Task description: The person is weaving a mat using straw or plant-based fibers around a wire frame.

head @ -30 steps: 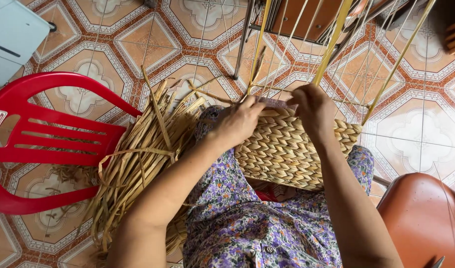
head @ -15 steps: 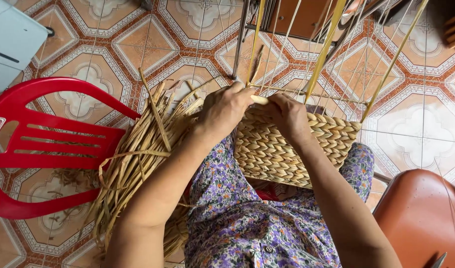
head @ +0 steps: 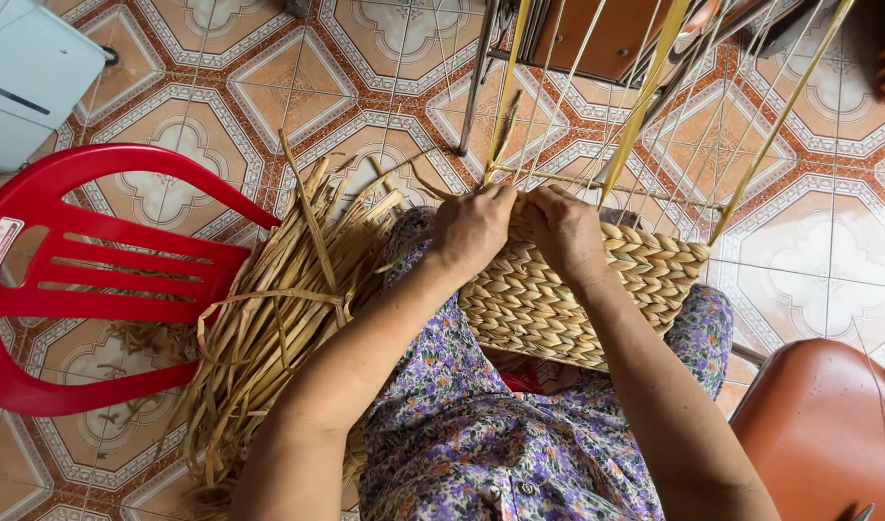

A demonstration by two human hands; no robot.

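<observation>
Tiled floor, terracotta and cream pattern with white borders, fills most of view. Red plastic chair tipped at left, on the tiles. White box-like appliance in upper-left corner. Brown chair seat at lower right. Dark metal legs and a brown wooden piece at top centre.

Woven basket resting on lap, over purple floral fabric, plaited straw-coloured rows running across. Thin upright stakes rising from its top edge toward upper frame, some broad and yellow, some thin and pale.

Left hand at basket's top edge, fingers curled together, clamped on a strand at the rim. Right hand just beside it, touching or nearly touching, fingers bent down over same edge; what exactly pinched, cannot tell.

Loose bundle of dried reeds lying on floor and against left thigh, between the red chair and lap, ends splayed upward toward basket.
</observation>
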